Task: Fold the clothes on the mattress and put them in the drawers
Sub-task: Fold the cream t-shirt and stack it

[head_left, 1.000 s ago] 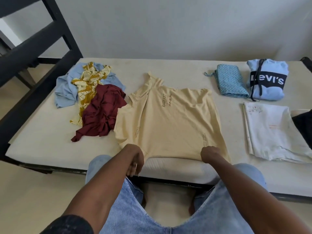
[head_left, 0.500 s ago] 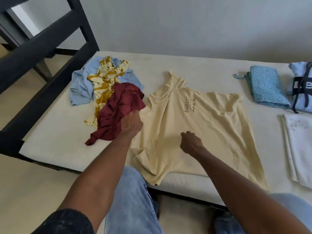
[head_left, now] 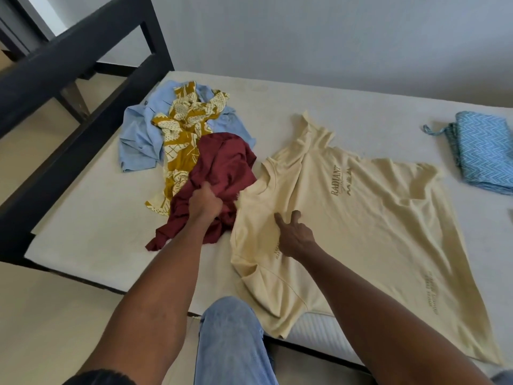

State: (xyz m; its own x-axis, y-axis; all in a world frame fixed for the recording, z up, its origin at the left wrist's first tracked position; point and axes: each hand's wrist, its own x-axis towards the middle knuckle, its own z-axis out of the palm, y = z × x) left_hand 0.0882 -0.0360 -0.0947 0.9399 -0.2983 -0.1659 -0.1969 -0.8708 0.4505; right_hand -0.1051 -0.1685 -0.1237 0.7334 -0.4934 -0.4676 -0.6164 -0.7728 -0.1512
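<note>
The left hand [head_left: 205, 201] has its fingers curled into the maroon garment [head_left: 219, 173], bunching a fold of it right at the edge where it meets the cream T-shirt [head_left: 361, 218]; the right hand [head_left: 294, 237] rests on the shirt's chest, near the left sleeve, with thumb and forefinger spread apart and flat against the cloth, gripping nothing. The step in hand looks like clearing the maroon piece off the shirt's shoulder so the shirt can be folded cleanly. To do that well, the left hand should draw the maroon cloth sideways toward the pile rather than lift it, while the right hand presses down to pin the shirt so it does not drag along and crease. The shirt lies front-up and spread across the mattress [head_left: 83, 232], its hem hanging a little over the near edge, so it wants pulling back onto the surface before any fold. Beyond the maroon garment sit a yellow patterned garment [head_left: 188, 129] and a light blue shirt [head_left: 138, 140], heaped and unfolded, touching one another. A folded blue zigzag cloth [head_left: 483, 154] lies well apart at the right. No drawers are in view.
</note>
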